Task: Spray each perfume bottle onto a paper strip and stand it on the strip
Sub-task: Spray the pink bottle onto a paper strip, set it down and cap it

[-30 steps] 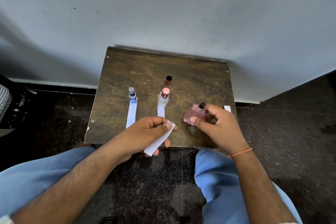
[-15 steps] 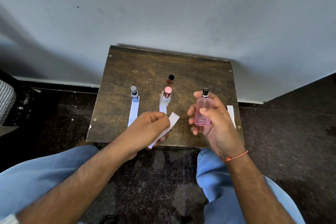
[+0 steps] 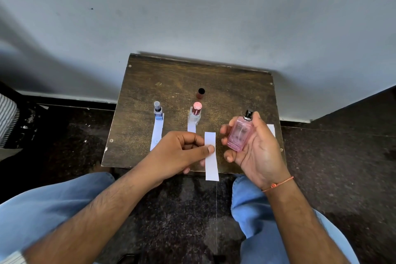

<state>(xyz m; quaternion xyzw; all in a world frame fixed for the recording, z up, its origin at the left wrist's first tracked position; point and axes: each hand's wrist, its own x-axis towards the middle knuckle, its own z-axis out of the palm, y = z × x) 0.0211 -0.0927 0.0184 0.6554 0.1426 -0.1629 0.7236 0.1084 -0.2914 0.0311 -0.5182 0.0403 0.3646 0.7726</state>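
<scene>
Your right hand [image 3: 255, 148] grips a pink glass perfume bottle [image 3: 239, 133] above the wooden surface [image 3: 225, 83]; your left hand [image 3: 177, 152] pinches a white paper strip [image 3: 211, 156] beside it. Two bottles on strips stand behind.
</scene>
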